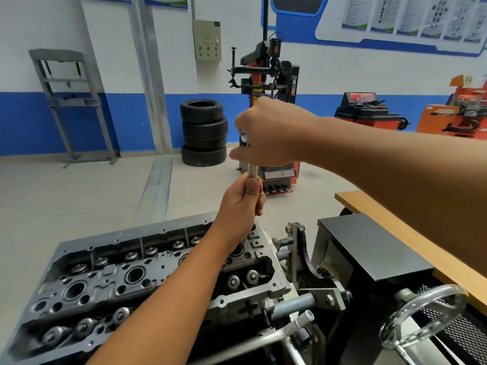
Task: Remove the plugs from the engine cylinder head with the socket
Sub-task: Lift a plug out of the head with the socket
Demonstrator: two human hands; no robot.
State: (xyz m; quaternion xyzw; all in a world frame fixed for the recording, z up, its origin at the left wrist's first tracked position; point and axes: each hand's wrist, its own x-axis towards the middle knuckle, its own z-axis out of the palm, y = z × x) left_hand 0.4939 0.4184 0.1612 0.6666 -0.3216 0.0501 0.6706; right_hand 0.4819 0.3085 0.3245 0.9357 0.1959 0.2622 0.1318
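Both hands grip one upright silver metal socket tool [252, 172]: left hand [243, 204] low, right hand [266, 133] above, over the grey cylinder head [110, 280].

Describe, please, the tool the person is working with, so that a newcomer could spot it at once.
Start at the grey engine cylinder head on the stand at lower left, and go to its far right end. There a slim silver socket extension stands nearly upright, with the left hand gripping its lower part and the right hand closed round its top. It is the only shiny bar held by both hands.
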